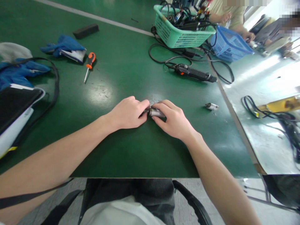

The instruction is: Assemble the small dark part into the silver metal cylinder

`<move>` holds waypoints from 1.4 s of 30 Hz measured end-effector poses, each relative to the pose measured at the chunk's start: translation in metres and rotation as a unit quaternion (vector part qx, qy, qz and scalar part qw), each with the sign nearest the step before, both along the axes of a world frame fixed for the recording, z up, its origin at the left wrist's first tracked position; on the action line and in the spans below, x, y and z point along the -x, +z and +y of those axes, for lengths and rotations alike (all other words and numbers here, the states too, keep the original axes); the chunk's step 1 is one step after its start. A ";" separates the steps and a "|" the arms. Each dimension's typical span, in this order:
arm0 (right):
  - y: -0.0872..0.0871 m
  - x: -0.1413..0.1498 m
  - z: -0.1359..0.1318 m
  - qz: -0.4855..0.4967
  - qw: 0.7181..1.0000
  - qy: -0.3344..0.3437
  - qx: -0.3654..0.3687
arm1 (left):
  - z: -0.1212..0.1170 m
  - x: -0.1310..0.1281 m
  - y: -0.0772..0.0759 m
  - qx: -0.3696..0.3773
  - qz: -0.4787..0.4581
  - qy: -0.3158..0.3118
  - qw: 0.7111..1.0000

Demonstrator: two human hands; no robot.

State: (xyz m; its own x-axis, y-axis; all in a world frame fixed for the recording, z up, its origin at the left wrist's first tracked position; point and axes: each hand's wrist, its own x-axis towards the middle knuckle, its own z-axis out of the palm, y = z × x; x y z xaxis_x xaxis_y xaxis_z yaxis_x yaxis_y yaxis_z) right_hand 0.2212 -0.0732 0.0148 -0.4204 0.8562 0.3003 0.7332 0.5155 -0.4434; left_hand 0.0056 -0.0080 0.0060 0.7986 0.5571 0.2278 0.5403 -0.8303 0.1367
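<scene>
Watching remotely, I've got the silver cylinder (157, 113) on the tabletop (140, 153), back from the middle of its front edge. Right hand (174, 118) curls round it, thumb and fingers parted by its width; left hand (130, 113) is pinched nearly closed on a dark end piece (147, 110), can't tell if separate. My worry: round, smooth-looking metal in fingertips; an uneven tug could pop it loose, and the glossy, flat green top might let it roll off the front. Second cylinder (212, 107) lies loose near the right edge; an elbow knock could send it rolling.
</scene>
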 end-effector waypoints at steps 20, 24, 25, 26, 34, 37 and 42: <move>0.002 0.001 0.000 0.003 1.000 0.001 -0.002 | 0.000 0.000 0.000 -0.005 -0.006 -0.002 1.000; 0.001 0.001 0.000 0.003 1.000 0.001 -0.003 | -0.001 -0.001 0.001 -0.006 -0.006 -0.002 1.000; 0.001 0.001 0.000 0.002 1.000 0.000 -0.002 | -0.001 -0.001 0.001 -0.005 -0.006 -0.003 1.000; 0.001 0.001 0.000 0.000 1.000 0.000 -0.001 | -0.001 -0.001 0.001 -0.003 -0.006 -0.003 1.000; 0.001 0.000 0.000 -0.003 1.000 -0.002 0.000 | 0.000 0.000 -0.001 0.000 -0.005 0.000 1.000; 0.001 0.000 0.000 -0.003 1.000 -0.004 -0.001 | 0.000 0.000 -0.001 0.000 -0.005 -0.001 1.000; 0.001 0.000 0.000 -0.003 1.000 -0.003 -0.002 | 0.000 0.000 -0.001 -0.006 -0.004 -0.003 1.000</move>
